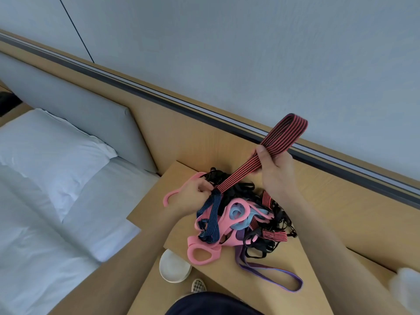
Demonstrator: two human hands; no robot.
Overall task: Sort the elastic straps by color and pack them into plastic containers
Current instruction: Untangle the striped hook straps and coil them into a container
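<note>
Items I cannot read in full:
- white blurred shape (406, 289), cut by the right edge, unidentifiable
- round white container (173, 267), partly hidden under the table (229, 271)
- black straps (270, 223), tangled, count unclear
- dark object (6, 103), cut by the left edge

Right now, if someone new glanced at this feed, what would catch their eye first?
The red-and-black striped strap, stretched taut above the table, stands out first: the right hand grips it near its upper loop and the left hand pinches its lower end. Below it, a tangled pile of straps, pink, black, blue and purple, lies on the wooden table.
</note>
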